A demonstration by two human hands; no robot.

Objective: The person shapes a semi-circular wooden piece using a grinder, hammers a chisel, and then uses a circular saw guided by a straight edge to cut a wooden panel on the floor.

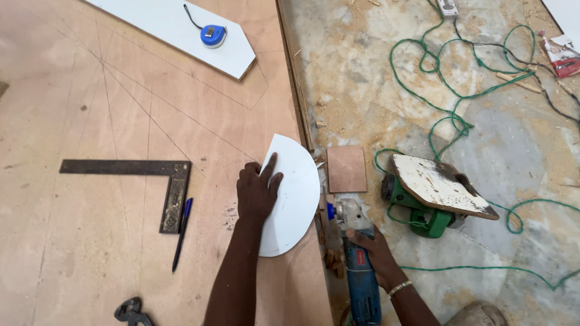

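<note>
Left hand (257,192) lay flat on white half-disc (293,196); right hand (376,250) gripped blue grinder (357,265).
Red-white packet (563,54) lay far right on dusty floor (362,90).

We have only one view, from a camera worn on the head, looking steeply down (almost straight) at close range over the plywood sheet (121,229) on our left and the dusty floor (483,151) on our right.
</note>
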